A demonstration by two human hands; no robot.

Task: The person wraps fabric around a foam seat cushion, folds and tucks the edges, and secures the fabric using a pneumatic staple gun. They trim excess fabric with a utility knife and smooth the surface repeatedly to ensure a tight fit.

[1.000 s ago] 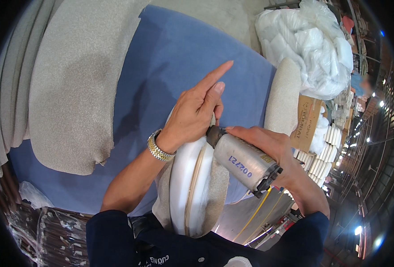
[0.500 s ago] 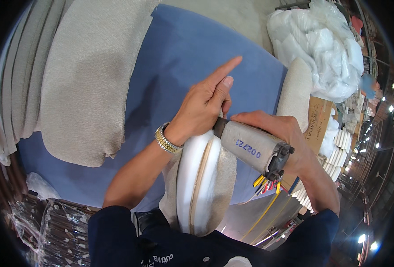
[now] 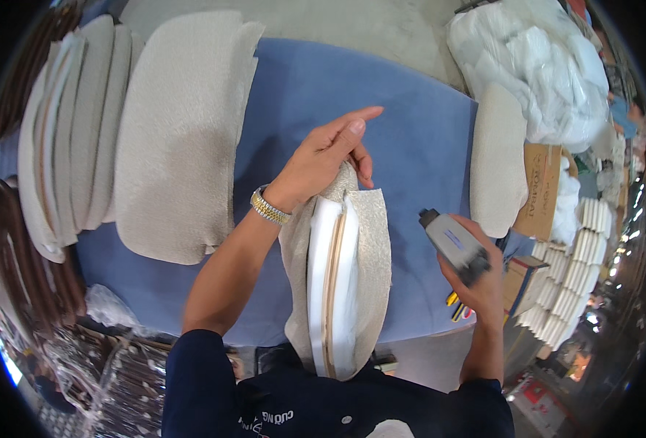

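A long cushion stands on edge close to my body, with white padding [image 3: 345, 281] and a tan wooden strip [image 3: 329, 292] along its middle. Beige fabric [image 3: 373, 248] hangs loose along both sides and folds over at the far end. My left hand [image 3: 316, 164], wearing a watch, rests at that far end, index finger and thumb stretched out, the other fingers slightly bent. What its palm touches is partly hidden. Away to the right, my right hand [image 3: 486, 277] grips a grey staple gun [image 3: 454, 244], its dark nose pointing up and left, apart from the cushion.
Everything lies on a blue-covered table [image 3: 425, 153]. A large beige padded panel [image 3: 181, 139] and several upright ones [image 3: 93, 131] fill the left. Right, there is a beige cushion [image 3: 497, 160], plastic-wrapped white bundles [image 3: 535, 80] and a cardboard box [image 3: 540, 190]. Coloured tool handles [image 3: 460, 310] show below the staple gun.
My right hand has drawn the staple gun off the cushion's far end, out to the right. My left hand stays at that end, its index finger now lower. The view has shifted.
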